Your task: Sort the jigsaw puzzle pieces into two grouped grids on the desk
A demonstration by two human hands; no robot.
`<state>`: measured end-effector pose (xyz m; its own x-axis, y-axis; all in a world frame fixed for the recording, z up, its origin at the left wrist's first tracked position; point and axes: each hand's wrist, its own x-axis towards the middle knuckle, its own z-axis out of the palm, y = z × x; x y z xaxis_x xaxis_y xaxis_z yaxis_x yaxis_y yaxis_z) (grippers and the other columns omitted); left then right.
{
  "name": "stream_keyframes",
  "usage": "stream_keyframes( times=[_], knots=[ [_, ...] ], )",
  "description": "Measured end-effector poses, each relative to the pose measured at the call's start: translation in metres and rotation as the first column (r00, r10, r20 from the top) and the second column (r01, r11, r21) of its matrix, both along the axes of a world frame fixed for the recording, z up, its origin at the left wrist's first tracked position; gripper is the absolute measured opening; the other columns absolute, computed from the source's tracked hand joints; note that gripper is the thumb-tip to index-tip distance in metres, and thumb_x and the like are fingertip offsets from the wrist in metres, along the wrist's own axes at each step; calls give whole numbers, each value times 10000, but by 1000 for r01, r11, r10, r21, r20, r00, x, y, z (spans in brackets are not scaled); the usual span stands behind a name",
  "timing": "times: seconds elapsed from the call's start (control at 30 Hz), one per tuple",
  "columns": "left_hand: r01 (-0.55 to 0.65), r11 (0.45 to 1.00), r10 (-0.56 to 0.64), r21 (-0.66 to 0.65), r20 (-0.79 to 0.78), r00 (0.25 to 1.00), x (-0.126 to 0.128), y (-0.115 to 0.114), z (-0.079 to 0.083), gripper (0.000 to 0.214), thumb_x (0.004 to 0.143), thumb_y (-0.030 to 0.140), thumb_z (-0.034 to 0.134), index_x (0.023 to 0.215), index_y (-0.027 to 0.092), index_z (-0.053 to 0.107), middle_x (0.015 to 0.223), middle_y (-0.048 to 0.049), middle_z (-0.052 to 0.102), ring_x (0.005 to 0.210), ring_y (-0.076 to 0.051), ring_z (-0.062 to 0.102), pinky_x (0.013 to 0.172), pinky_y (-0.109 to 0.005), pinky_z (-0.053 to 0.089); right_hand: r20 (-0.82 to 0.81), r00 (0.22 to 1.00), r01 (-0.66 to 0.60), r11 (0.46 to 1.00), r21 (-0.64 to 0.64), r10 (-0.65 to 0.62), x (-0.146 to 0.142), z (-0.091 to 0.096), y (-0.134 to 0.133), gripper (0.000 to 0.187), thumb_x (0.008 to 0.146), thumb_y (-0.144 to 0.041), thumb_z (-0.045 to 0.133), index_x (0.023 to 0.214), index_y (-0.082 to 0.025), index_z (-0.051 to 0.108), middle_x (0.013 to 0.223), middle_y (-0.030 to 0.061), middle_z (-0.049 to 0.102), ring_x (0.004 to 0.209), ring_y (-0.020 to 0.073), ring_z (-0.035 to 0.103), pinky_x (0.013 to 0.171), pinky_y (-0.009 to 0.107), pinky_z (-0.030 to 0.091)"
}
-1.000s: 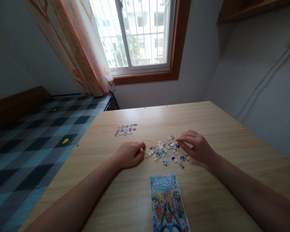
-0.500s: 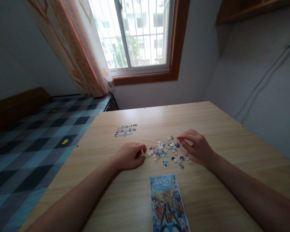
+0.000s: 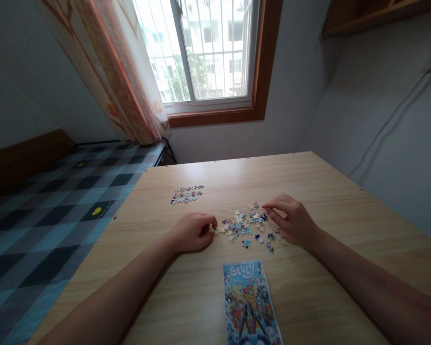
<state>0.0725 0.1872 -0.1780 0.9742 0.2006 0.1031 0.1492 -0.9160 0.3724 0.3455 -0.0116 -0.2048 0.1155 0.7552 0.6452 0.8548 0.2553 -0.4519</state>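
Head view: wooden table [image 3: 326, 182] below a window, two bare forearms reaching in.
Checked bedcover [image 3: 39, 225]: far left of the loose pile [image 3: 246, 224], off the table.
Small cluster [image 3: 187, 193]: left of and beyond the loose pile, well apart, pieces lying flat.
Left hand [image 3: 194, 231]: just left of the loose pile, curled almost closed, fingertips at its edge; cannot tell whether a piece is pinched.
Loose pile: jigsaw pieces scattered between both hands.
Picture card [image 3: 249, 302]: nearer than the loose pile, flat, colourful cartoon print.
Right hand [image 3: 294, 220]: touching the loose pile's right edge, half open, thumb and forefinger close together; hold unclear.
Handling advice: probably best to pinch one piece at a time, lifting clear without sweeping its neighbours.
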Motion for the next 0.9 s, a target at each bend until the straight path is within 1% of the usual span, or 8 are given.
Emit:
stream_keyframes(
  times=[0.1,0.17,0.27,0.37,0.47,0.63,0.77,0.9],
  knots=[
    [27,999,-27,-18,-5,1000,1,-4,3,89,763,190,576,811,214,647,695,21,627,607,-123,530,607,-243,373,2,1000,-1,1000,-2,1,0,0,0,134,970,-219,592,992,-214,724,899,63,716,870,199,639,798,364,516],
    [36,999,-36,-27,5,999,2,-6,3,97,786,203,573,831,212,659,684,21,615,599,-122,524,604,-246,378,10,1000,-4,1000,-7,4,-1,1,0,138,974,-223,590,985,-211,727,894,66,718,866,197,642,795,363,520],
    [28,999,-27,-21,38,999,3,-8,1,231,840,238,563,1023,219,701,672,24,612,607,-133,539,611,-257,396,51,998,-45,998,-33,47,-3,2,2,144,972,-229,596,979,-208,737,908,76,725,879,200,650,811,368,532],
    [17,1000,-17,-9,51,999,5,-10,-2,341,896,281,551,1201,237,696,750,5,667,644,-139,580,634,-263,423,121,985,-112,992,-64,120,-7,2,5,146,960,-211,599,983,-207,743,952,86,731,925,207,651,852,384,535],
    [-47,999,46,9,31,998,8,-12,-5,284,922,344,569,1135,243,728,832,-12,708,674,-141,610,651,-267,437,173,971,-154,985,-80,166,-14,2,7,146,944,-187,598,973,-214,738,960,77,732,979,214,645,911,406,522],
    [-200,979,200,42,11,980,14,-19,-10,211,876,394,657,994,239,737,800,1,707,677,-154,616,651,-274,427,219,955,-186,979,-86,201,-24,5,9,156,947,-184,583,965,-224,732,966,59,734,1031,212,636,982,430,491],
    [-215,975,214,52,25,976,17,-23,-10,173,879,373,653,940,235,738,772,1,693,682,-153,608,655,-270,423,262,942,-184,974,-130,212,-30,5,9,174,957,-219,578,1046,-233,727,1066,61,732,1113,230,620,1026,465,470],
    [-207,978,205,28,56,977,17,-23,-8,126,870,310,646,890,227,738,686,12,647,631,-138,564,618,-254,400,317,923,-161,967,-196,218,-40,1,6,259,962,-298,585,1193,-273,699,1293,69,675,1275,278,561,1108,555,407]
  ],
)
